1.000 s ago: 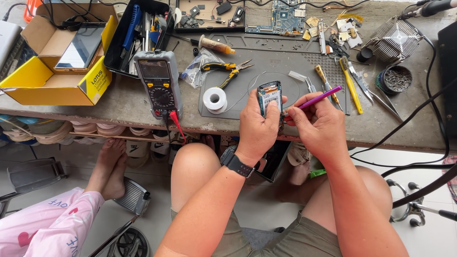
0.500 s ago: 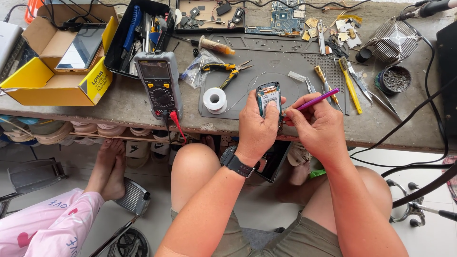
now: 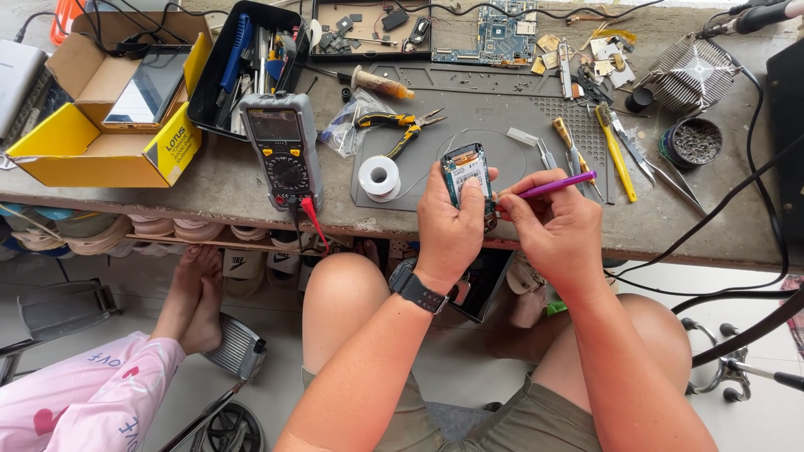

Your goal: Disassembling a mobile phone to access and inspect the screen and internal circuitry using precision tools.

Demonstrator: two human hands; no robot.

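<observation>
My left hand [image 3: 448, 224] grips a small opened phone [image 3: 466, 172] with its circuit board showing, held upright above the front edge of the grey work mat [image 3: 494, 125]. My right hand [image 3: 554, 228] pinches a thin purple tool [image 3: 554, 185], whose tip rests against the phone's right side. A dark watch sits on my left wrist. Both hands hover over my bare knees in front of the workbench.
A grey multimeter [image 3: 283, 149] with a red probe lies left of the mat, beside a solder spool [image 3: 379, 176] and yellow-handled pliers [image 3: 394, 125]. A yellow cardboard box [image 3: 100, 142], a black tool tray [image 3: 243, 59], screwdrivers and tweezers [image 3: 615, 151] crowd the bench. Another person's bare feet [image 3: 193, 297] rest lower left.
My hands stay in nearly the same place; the purple tool's tip has shifted slightly along the phone's side.
</observation>
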